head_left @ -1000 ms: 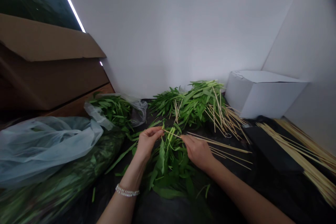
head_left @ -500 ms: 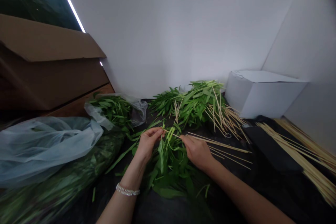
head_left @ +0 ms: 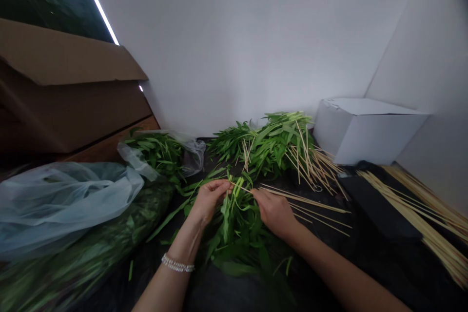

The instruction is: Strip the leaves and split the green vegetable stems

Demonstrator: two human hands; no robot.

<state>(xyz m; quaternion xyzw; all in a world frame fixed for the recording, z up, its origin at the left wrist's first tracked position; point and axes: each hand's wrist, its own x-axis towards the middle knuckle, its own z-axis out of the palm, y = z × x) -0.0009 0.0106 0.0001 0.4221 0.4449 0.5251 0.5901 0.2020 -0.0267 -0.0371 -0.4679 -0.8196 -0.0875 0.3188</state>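
A thin bamboo skewer [head_left: 247, 189] runs between my two hands, with several pale green stems [head_left: 238, 187] threaded across it. My right hand [head_left: 275, 207] is closed around the skewer's right end. My left hand [head_left: 211, 198] pinches a green stem at the skewer's left tip; the fingertips hide exactly where the two meet. Long green leaves [head_left: 234, 239] hang from the stems below the skewer, between my wrists. A beaded bracelet [head_left: 178, 263] circles my left wrist. Beside my right hand lie several loose skewers [head_left: 314, 201] on the dark surface.
Behind my hands, skewered bunches of greens [head_left: 281, 141] are piled against the wall. A plastic bag [head_left: 66, 200] and more greens [head_left: 91, 248] lie at left, under a cardboard box [head_left: 73, 107]. A white box [head_left: 369, 131], a black object [head_left: 380, 209] and long bamboo sticks [head_left: 420, 214] are at right.
My left fingertips have shifted slightly to the right along the skewer, toward the threaded stems. My right hand has barely moved and still grips the skewer.
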